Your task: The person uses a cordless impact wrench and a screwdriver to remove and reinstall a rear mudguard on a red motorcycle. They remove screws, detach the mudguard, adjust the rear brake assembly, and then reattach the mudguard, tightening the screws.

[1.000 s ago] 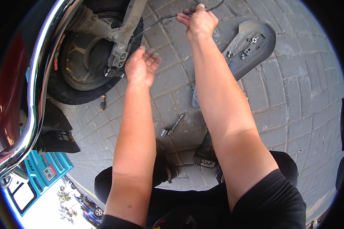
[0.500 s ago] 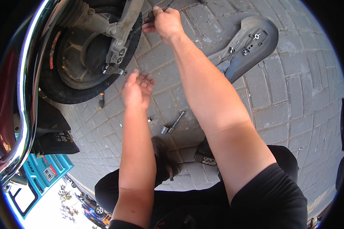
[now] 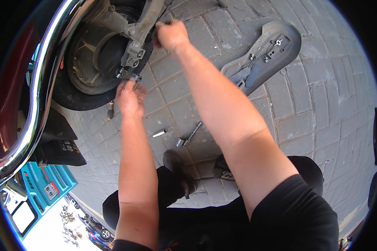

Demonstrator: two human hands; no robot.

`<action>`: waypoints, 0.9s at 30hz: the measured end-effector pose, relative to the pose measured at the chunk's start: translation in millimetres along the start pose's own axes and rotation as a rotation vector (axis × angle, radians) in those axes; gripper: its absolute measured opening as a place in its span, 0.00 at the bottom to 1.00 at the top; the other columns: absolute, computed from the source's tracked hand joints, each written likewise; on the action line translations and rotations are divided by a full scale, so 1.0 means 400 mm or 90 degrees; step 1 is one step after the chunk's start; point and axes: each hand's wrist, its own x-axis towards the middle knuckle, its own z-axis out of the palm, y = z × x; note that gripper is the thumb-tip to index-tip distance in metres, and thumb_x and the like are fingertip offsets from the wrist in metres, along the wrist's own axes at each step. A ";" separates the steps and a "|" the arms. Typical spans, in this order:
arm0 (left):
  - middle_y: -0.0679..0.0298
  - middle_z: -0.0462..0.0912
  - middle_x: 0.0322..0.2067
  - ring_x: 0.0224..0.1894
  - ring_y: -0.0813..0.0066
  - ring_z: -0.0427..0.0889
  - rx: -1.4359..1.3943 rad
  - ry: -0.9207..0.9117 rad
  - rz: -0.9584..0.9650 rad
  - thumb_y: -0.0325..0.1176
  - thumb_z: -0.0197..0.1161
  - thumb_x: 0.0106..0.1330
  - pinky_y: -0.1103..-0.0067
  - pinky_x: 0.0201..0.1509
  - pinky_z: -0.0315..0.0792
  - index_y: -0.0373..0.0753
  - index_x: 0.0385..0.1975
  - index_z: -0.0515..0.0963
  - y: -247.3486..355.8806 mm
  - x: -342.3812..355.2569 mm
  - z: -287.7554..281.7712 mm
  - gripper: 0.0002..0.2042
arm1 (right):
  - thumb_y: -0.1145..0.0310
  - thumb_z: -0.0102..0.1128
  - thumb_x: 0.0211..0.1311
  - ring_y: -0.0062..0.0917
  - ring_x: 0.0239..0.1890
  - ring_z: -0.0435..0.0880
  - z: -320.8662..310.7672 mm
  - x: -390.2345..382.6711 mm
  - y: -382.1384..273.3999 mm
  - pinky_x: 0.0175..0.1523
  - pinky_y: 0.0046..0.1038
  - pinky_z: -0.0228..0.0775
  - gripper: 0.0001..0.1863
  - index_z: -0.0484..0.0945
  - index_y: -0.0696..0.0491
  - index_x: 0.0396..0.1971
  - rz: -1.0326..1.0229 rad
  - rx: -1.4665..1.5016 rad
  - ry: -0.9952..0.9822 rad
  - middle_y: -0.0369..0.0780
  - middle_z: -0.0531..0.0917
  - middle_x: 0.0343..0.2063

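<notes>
My left hand [image 3: 130, 100] reaches up to a small metal bracket [image 3: 129, 75] at the end of a grey metal arm [image 3: 143, 31] beside the scooter wheel. Thumb and index fingertips are pinched at the bracket's lower edge, while the other fingers curve loosely to the side. Beyond the tyre's right edge is my right hand [image 3: 171, 35], its fingers curled in toward the wheel and slightly blurred; whatever they hold is hidden. The black tyre [image 3: 81, 103] surrounds a dusty grey hub [image 3: 90, 58].
An orange-and-black screwdriver [image 3: 110, 110] lies below the tyre. Near my feet are a long socket [image 3: 159, 133], a short socket [image 3: 180, 142] and an extension bar [image 3: 193, 133]. A grey cover [image 3: 291, 35] holding small parts and a spring lies right. A chrome bar [image 3: 50, 46] curves along the left.
My left hand has moved left and up onto the bracket. My right hand has come down and left, closer to the tyre, its fingers more curled. The view has shifted slightly.
</notes>
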 end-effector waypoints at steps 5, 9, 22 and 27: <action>0.63 0.77 0.41 0.41 0.67 0.78 0.095 -0.105 0.013 0.25 0.60 0.63 0.65 0.46 0.75 0.39 0.45 0.71 0.006 0.023 0.005 0.12 | 0.70 0.61 0.56 0.36 0.31 0.84 0.094 -0.122 0.141 0.32 0.39 0.77 0.12 0.82 0.63 0.36 0.227 0.060 -0.166 0.47 0.84 0.31; 0.66 0.81 0.36 0.36 0.75 0.82 0.160 -0.104 0.060 0.27 0.64 0.63 0.74 0.37 0.74 0.39 0.42 0.76 -0.022 0.052 0.024 0.10 | 0.80 0.54 0.55 0.31 0.28 0.79 0.135 -0.108 0.164 0.28 0.36 0.72 0.09 0.83 0.60 0.34 0.175 0.149 -0.078 0.43 0.83 0.28; 0.65 0.82 0.36 0.33 0.78 0.80 0.409 -0.137 0.249 0.22 0.57 0.60 0.79 0.31 0.74 0.35 0.43 0.75 -0.019 0.063 -0.003 0.11 | 0.79 0.60 0.50 0.31 0.24 0.78 0.113 -0.120 0.136 0.28 0.35 0.68 0.06 0.82 0.63 0.28 0.315 0.258 -0.154 0.43 0.83 0.25; 0.65 0.81 0.38 0.34 0.78 0.80 0.354 -0.113 0.231 0.25 0.61 0.61 0.79 0.31 0.74 0.35 0.45 0.73 -0.021 0.063 -0.004 0.12 | 0.76 0.60 0.51 0.34 0.27 0.83 0.139 -0.117 0.134 0.33 0.38 0.74 0.07 0.81 0.66 0.27 0.221 0.151 -0.100 0.47 0.83 0.25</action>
